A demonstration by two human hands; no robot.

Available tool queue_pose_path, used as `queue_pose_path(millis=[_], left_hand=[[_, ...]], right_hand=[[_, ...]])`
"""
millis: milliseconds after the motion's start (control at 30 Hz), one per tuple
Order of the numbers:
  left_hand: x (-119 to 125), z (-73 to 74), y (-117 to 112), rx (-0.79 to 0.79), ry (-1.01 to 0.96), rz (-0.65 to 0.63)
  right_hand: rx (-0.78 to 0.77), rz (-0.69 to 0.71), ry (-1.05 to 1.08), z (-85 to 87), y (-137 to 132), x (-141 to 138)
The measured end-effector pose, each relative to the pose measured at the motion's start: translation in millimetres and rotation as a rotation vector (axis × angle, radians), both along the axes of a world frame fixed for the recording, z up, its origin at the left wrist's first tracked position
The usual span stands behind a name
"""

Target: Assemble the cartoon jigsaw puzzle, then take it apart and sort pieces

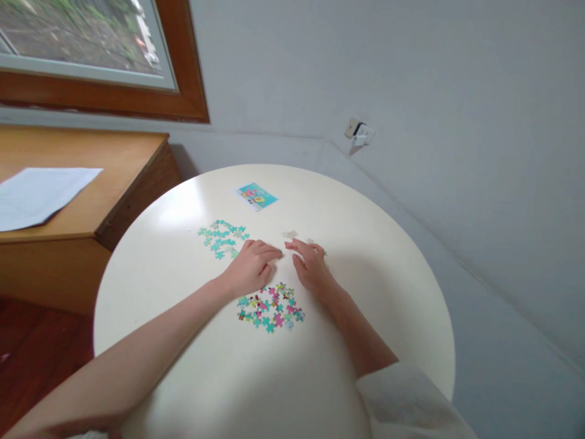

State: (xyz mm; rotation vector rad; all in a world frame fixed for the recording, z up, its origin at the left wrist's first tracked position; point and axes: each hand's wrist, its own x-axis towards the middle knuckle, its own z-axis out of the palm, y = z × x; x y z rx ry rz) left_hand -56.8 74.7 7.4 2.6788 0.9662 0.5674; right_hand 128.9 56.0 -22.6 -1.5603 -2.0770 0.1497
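Observation:
My left hand is over the middle of the round white table, its fingers closed, with a small teal puzzle piece at the fingertips. Just to its right is my right hand, palm down, thumb and fingers apart, nothing visible between them. A few pale puzzle pieces lie beyond the right hand, and others are partly hidden by its fingers. Nearer to me, below the left hand, spreads a pile of mixed pink, teal and yellow puzzle pieces. Mostly teal puzzle pieces form another group at the left.
A small colourful picture card lies toward the far side of the white table. On the left stands a wooden desk with white paper. The wall behind carries a socket with a plug.

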Motion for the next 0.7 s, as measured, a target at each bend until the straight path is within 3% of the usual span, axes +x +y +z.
queue_pose_path(millis=[167,333,467,700], left_hand=[[1,-4.7,-2,0.012,0.131,-0.059],[1,-8.5,-2,0.090,0.198,0.147],[0,-4.5,-2,0.126,0.256,0.320],[-1,5.5,-6,0.123,0.315,0.440]], right_hand=[[0.025,-0.149,-0.138,-2.3,8,6],[-0.019,-0.114,-0.294,-0.7,10,1],[-0.066,-0.087,-0.274,3.2,8,-2],[-0.067,-0.094,-0.218,14.9,6,-5]])
